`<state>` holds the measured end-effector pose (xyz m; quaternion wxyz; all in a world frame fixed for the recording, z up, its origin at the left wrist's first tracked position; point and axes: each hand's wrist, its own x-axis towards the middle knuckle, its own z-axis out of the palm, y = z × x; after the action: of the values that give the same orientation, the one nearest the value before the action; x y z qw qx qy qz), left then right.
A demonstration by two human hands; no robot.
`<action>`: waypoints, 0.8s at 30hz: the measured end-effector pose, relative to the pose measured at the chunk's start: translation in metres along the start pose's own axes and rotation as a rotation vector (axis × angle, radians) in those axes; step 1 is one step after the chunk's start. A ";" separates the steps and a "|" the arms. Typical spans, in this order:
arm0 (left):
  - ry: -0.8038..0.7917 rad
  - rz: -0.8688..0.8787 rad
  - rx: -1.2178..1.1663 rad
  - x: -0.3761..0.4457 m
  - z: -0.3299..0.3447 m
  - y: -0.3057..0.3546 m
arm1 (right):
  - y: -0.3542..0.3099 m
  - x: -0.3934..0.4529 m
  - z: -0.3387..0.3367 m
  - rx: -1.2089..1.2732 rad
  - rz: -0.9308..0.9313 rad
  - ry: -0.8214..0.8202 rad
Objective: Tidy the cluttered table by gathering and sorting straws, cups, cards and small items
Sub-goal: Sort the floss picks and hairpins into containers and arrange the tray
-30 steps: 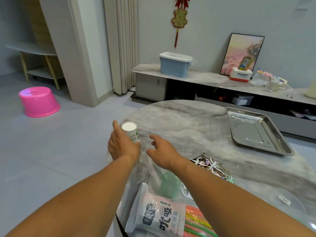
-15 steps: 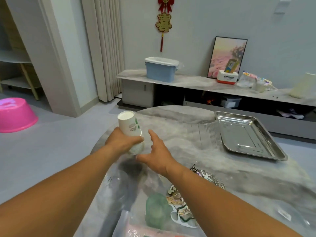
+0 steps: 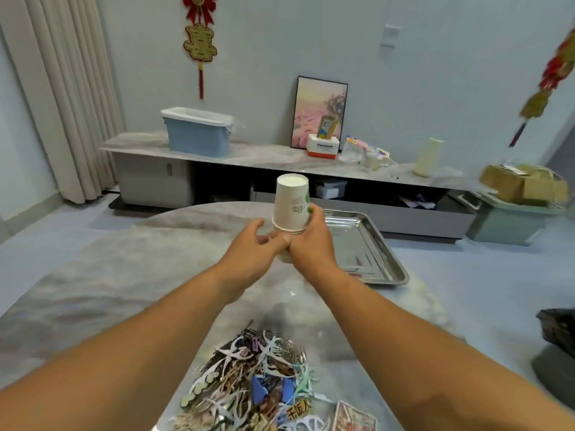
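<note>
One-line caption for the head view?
Both hands hold upside-down paper cups above a marble table.

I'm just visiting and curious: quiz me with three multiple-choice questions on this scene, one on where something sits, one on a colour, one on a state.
1. Where is the metal tray?
A. on the floor
B. on the table, behind the right hand
C. on the long shelf

2. What colour is the lidded bin on the long shelf?
A. blue
B. red
C. black

3. How is the paper cup held?
A. upright
B. lying flat
C. upside down

Answers:
1 B: the tray lies on the table past the right hand.
2 A: its walls are blue.
3 C: its closed base faces up, while the left hand is alongside.
</note>
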<state>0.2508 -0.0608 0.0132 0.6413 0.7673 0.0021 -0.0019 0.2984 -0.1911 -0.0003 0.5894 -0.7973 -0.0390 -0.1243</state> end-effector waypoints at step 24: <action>0.138 0.034 0.228 0.053 -0.004 -0.079 | 0.128 0.056 -0.050 -0.335 0.306 0.105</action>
<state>0.3031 -0.0432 -0.0640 0.5481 0.8335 0.0329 0.0617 0.3712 -0.2823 -0.0924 0.4620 -0.8731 0.1341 -0.0796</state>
